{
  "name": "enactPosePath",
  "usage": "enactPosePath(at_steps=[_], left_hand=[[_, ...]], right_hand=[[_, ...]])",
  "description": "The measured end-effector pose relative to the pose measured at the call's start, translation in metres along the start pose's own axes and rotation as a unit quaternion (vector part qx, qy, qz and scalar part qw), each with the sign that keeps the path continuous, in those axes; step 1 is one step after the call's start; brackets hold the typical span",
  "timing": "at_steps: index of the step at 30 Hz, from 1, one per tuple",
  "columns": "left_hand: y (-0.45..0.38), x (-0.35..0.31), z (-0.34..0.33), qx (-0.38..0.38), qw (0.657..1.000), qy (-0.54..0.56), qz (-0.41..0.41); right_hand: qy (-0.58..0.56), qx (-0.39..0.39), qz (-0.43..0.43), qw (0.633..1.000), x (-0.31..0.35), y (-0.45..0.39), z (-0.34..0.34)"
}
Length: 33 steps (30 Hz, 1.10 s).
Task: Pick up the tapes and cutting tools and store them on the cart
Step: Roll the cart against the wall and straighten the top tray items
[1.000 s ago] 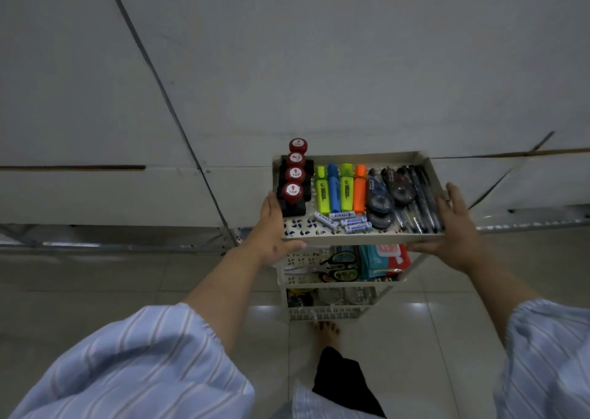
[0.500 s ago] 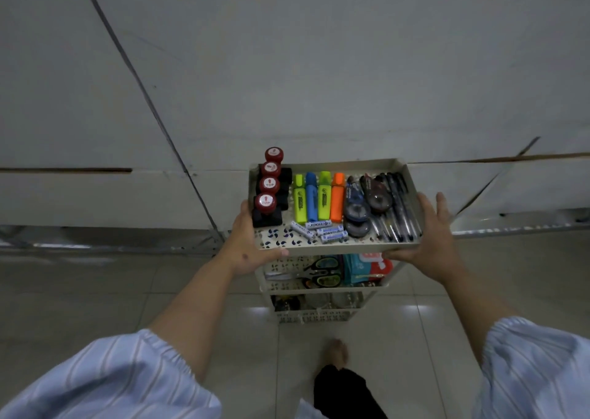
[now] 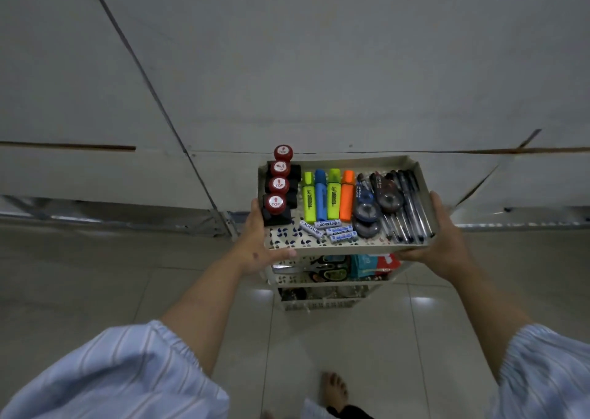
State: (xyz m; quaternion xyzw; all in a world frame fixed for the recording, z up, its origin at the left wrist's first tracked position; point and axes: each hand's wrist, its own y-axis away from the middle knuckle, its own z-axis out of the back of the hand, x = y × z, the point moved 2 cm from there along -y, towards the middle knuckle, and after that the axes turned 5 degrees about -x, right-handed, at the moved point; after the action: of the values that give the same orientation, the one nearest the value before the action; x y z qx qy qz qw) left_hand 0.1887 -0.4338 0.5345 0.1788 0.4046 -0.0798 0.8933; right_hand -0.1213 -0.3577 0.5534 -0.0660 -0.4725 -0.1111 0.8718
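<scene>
Step in hand: a person stands over a small three-tier cart (image 3: 346,254), both hands on its top tray; judged from this, they are moving or steadying the cart, not picking anything up.
Left hand (image 3: 260,243): its grip is closed on the tray's near left corner, thumb along the front lip, fingers up the left wall.
Right hand (image 3: 440,236): its grip is closed on the near right corner, fingers under the front edge, thumb up the right wall.
Top tray: four red-capped stamps (image 3: 277,185) at the left, four highlighters (image 3: 329,195) in yellow, blue, green and orange, loose batteries (image 3: 332,228), correction-tape dispensers (image 3: 372,203), and dark pens (image 3: 405,208) at the right.
Task's things: scissors (image 3: 325,267) with dark handles lie on the middle tier, beside a teal and red packet (image 3: 372,264); rolls of tape seem to sit on the bottom tier (image 3: 322,295), too dim to be sure.
Progress: the cutting tools look stored already; whether any remain elsewhere cannot be told.
Next move: probably setting the cart in place; that calls for an even hold on both corners so the loose batteries and pens do not roll.
Surface: glossy pale floor tiles (image 3: 95,275) reflecting ceiling lights; a bare foot (image 3: 335,390) shows near the bottom edge.
Room: dim, with a plain grey panelled wall (image 3: 319,67) just behind the cart; no bench in view.
</scene>
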Motion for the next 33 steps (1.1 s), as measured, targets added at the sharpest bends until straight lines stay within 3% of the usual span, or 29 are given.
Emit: enactPosePath(at_steps=[9,16,25,33], left_hand=[[-0.043,-0.044,-0.031,0.052,0.995,0.022,-0.076],[-0.055,-0.043,-0.029,0.027,0.994,0.041,-0.096],[-0.04,-0.041,-0.041,-0.06,0.993,0.083,-0.067],[-0.055,-0.05,-0.041,-0.067,0.99,0.106,-0.061]], right_hand=[[-0.01,-0.08,-0.044,0.996,-0.028,0.029,0.038],[-0.033,-0.048,-0.032,0.998,-0.027,0.009,0.041],[0.057,0.005,0.01,0.998,-0.03,-0.033,0.051],[0.089,0.007,0.032,0.996,-0.035,-0.062,0.056]])
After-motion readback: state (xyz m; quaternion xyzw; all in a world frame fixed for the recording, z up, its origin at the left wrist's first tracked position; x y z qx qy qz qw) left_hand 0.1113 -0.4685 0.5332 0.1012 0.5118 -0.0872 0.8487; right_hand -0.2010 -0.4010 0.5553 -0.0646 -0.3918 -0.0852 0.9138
